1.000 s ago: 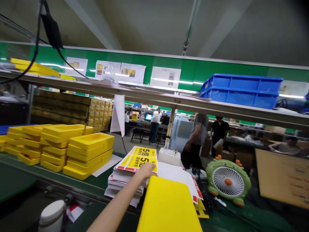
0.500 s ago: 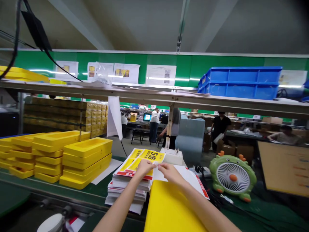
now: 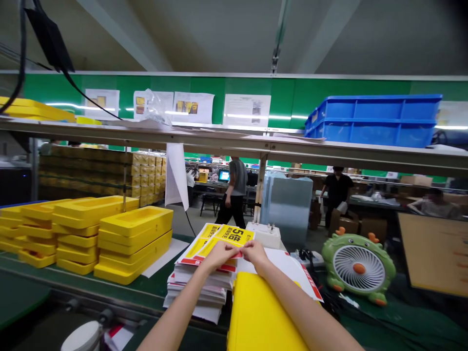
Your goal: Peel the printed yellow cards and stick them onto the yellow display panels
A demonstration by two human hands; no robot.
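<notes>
The uppermost printed sheet of a loose stack of printed sheets is being handled by both hands. Its face carries yellow panels, a red border and large black print; the stock is judged to be thin coated card or paper, with a slight gloss under the overhead lights. The stack lies toward the near side of a green conveyor belt, its uneven edges slightly fanned. The left hand and the right hand are drawn close together at the sheet's near edge. The grip is narrow: each hand appears pinched on the sheet, although the exact contact is partly hidden by the hands themselves. The step in hand is judged to be the handling of this single sheet at the top of the stack. The next move is judged to call for a light, even pinch, as such thin stock may buckle or drag the sheet beneath. Just right of the stack lies a flat yellow panel, its surface smooth and matte. Stacked yellow moulded trays with recessed centres stand on the belt to the left. A green fan stands farther right.
</notes>
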